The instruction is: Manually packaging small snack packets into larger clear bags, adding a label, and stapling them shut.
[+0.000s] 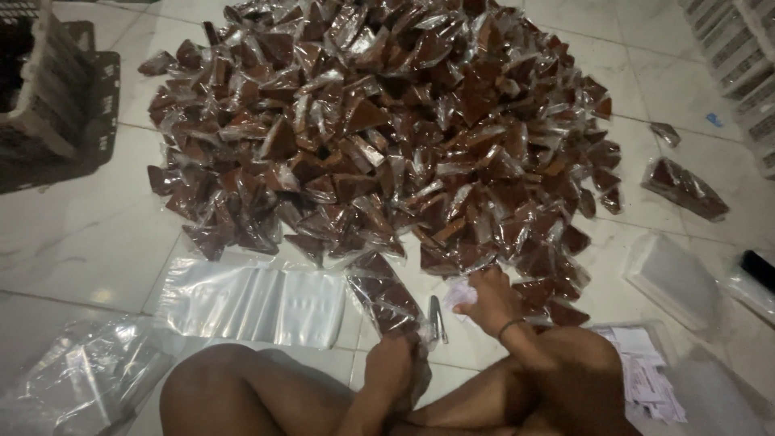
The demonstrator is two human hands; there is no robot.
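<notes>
Hands grip a crinkly packet-filled bag (386, 297) (triangular, brown) and white slip (460, 292).

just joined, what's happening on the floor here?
A person sits cross-legged on a white tiled floor before a big heap of small clear packets of brown wedge-shaped pieces. The left hand grips the bottom of a larger clear bag partly filled with those packets. The right hand holds a small pale slip of paper at the heap's edge. A stack of empty clear plastic bags lies to the left, and a filled bag sits apart on the right.
</notes>
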